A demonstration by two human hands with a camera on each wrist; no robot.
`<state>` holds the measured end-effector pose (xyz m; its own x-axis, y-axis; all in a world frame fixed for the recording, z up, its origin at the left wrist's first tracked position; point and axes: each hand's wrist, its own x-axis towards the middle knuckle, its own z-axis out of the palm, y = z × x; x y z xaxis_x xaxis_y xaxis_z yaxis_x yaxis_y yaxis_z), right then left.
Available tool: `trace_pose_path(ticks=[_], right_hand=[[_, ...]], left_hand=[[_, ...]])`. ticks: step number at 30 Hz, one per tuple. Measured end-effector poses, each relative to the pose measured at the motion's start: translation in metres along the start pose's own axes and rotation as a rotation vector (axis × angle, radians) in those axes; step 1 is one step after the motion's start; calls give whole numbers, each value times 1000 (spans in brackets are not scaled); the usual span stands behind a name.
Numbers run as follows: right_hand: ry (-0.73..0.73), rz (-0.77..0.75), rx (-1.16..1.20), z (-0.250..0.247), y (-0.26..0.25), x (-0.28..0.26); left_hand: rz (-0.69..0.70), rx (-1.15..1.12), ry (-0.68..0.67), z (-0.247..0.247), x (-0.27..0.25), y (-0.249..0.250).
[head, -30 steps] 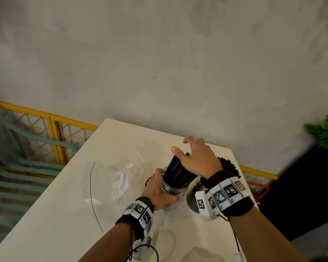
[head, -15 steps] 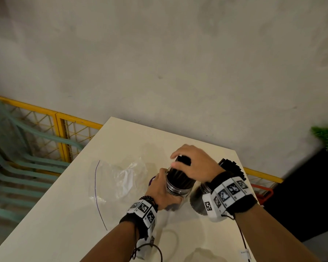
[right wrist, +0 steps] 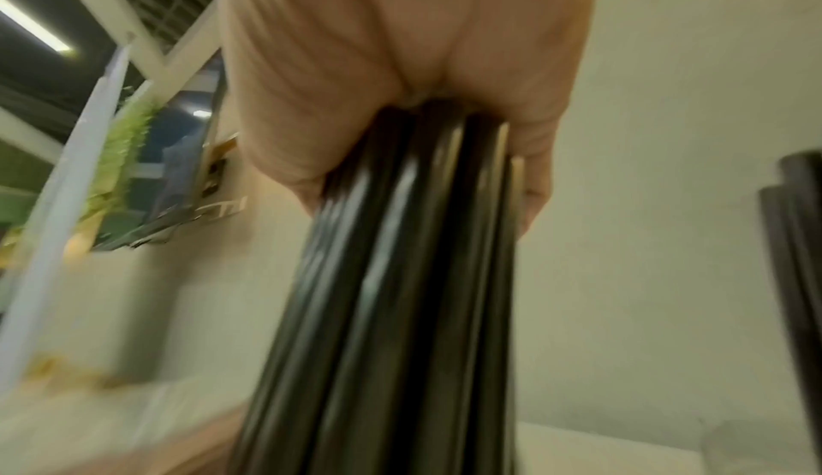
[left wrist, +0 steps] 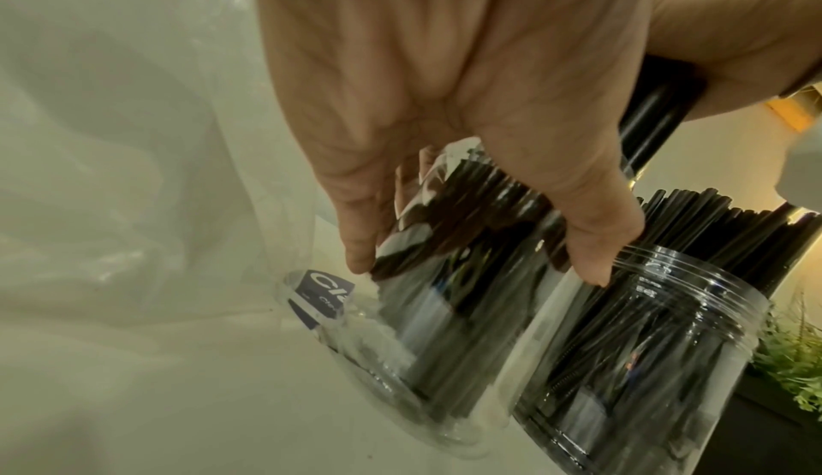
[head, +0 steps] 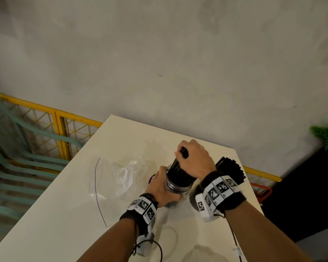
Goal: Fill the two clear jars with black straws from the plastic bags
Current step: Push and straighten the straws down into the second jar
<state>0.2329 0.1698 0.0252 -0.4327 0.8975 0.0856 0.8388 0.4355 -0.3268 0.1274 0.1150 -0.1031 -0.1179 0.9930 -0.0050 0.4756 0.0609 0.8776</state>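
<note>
From overhead, the left hand (head: 164,188) wraps the near jar (head: 175,183) on the bench (head: 45,224); the right hand (head: 194,159) clutches black straws (head: 175,170) standing in it. Left wrist: second jar (left wrist: 645,352) touching alongside, a label (left wrist: 327,291) reading "Cl". Right wrist: blurred straws in a closed grip.

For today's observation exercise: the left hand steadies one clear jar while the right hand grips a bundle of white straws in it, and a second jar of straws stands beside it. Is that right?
One detail is wrong: the straws are black, not white, as the head view shows. The left hand does steady the clear jar, the right hand grips the bundle, and the second jar stands beside it.
</note>
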Motion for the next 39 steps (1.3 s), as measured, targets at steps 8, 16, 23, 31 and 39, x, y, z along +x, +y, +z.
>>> trace_pose_path(ticks=[8,16,23,31,39], right_hand=[[-66,80,231,-31,12,17],[-121,43,-189,3,-6,-15],[-12,174,-30,3,-3,0],[-194,241,-93,0,-1,15],[-122,44,-102,-9,-4,-9]], left_hand=[[-4,-32,-1,0,1,-2],[55,33,0,1,3,-2],[24,-11,13,3,2,-5],[28,-15,6,2,2,-6],[38,8,4,1,2,-4]])
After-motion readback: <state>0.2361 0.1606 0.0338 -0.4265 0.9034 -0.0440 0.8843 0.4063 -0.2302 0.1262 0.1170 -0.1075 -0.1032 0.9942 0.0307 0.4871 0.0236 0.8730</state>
